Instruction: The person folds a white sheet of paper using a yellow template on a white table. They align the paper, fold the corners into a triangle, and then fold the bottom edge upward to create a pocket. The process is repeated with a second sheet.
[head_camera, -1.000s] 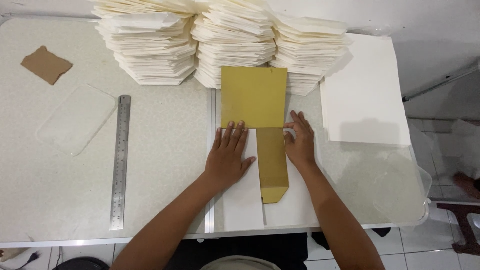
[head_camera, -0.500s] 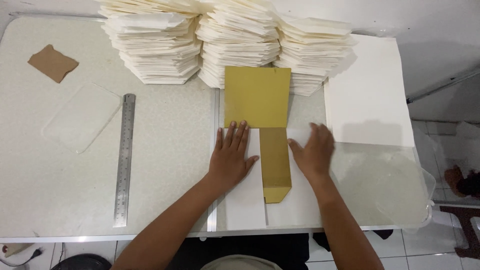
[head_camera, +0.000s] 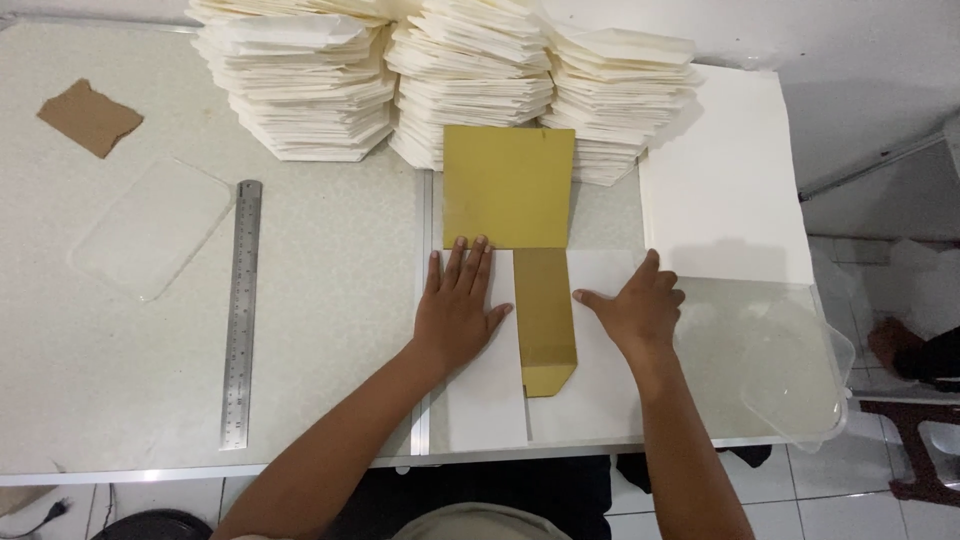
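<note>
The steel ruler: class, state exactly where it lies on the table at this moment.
In the head view the steel ruler lies lengthwise on the table's left part, just right of the clear plastic sheet and left of the left hand.

The stacks of white folded paper (head_camera: 440, 80) run off the top edge, so no telling how tall they are. The left hand (head_camera: 458, 305) covers part of the white flap (head_camera: 487, 400). The clear lid (head_camera: 795, 365) is hard to make out.

Head camera looks steeply down, fairly near, at the table (head_camera: 330, 300).
</note>
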